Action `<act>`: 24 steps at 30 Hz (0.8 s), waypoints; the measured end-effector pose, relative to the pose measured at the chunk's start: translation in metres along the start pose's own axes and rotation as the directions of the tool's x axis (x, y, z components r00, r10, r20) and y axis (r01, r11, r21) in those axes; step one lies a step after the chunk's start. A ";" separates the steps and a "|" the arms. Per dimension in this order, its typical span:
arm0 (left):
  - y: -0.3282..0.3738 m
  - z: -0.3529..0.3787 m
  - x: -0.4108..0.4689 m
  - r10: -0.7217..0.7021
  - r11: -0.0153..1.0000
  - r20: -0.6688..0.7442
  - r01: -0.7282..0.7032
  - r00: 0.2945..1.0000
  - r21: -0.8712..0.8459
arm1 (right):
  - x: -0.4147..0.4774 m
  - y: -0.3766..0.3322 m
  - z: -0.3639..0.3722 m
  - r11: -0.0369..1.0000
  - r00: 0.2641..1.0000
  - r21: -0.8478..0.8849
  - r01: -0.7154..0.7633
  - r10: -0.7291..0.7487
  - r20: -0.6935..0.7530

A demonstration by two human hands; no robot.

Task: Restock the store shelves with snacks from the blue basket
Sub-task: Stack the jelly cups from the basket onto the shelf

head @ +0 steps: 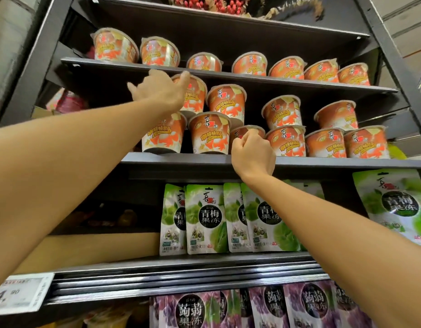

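The left hand point(161, 91) clasps a stacked orange cup point(196, 97); the right hand point(252, 151) pinches a lower cup point(237, 133) on the shelf point(323, 162).

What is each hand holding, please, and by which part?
The left hand grips the upper jelly cup at its lidded top; the right hand pinches the lower jelly cup by its rim.
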State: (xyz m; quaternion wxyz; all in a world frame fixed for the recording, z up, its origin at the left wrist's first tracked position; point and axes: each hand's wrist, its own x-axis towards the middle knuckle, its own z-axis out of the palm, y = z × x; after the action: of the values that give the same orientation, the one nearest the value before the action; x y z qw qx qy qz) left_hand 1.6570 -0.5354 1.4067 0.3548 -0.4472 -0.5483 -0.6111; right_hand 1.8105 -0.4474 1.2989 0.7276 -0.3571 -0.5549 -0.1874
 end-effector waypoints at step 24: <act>-0.206 -0.108 -0.706 -0.275 0.703 0.923 0.711 0.269 0.002 | -0.522 0.155 -0.222 0.771 0.414 0.181 -0.610 0.115 0.903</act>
State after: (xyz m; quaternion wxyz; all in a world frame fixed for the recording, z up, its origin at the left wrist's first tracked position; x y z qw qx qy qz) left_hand 1.6959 -0.6515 0.6736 -0.2999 -0.5558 -0.6162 -0.4706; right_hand 1.8997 -0.5686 0.7302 0.4429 -0.3212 -0.7695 0.3294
